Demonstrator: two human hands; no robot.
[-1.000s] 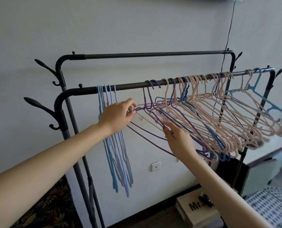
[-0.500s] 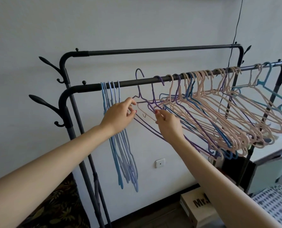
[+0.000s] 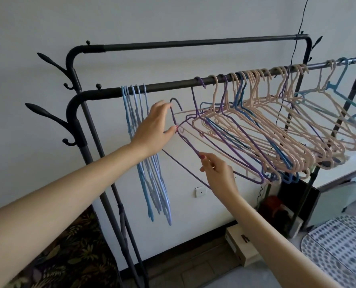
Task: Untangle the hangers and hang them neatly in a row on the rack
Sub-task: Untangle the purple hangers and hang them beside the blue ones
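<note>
While a purple hanger [image 3: 186, 140] hangs free of the front rail [image 3: 173, 86], its hook below the bar and catching nothing, both hands are engaged on it. The left hand [image 3: 154, 129] holds the neck just under the hook, thumb and fingers closing loosely around the wire. The right hand [image 3: 218, 173] pinches the sloping shoulder wire lower down between thumb and fingertips.

Completed work: a small group of blue hangers [image 3: 145, 154] hangs straight and close together at the left end of the front rail, well apart from the rest.

Outstanding work: the tangled mass [image 3: 276, 129] of pink, purple and blue hangers occupies the middle and right of the same rail, splayed outward at an angle and interlocked. Whether the held hanger is fully clear of its neighbours cannot be told; its lower wire passes close under them. The rear rail [image 3: 193, 43] carries no hangers.

Assessment: task is at an early stage, roughly a fifth sorted by count of hangers seen.
</note>
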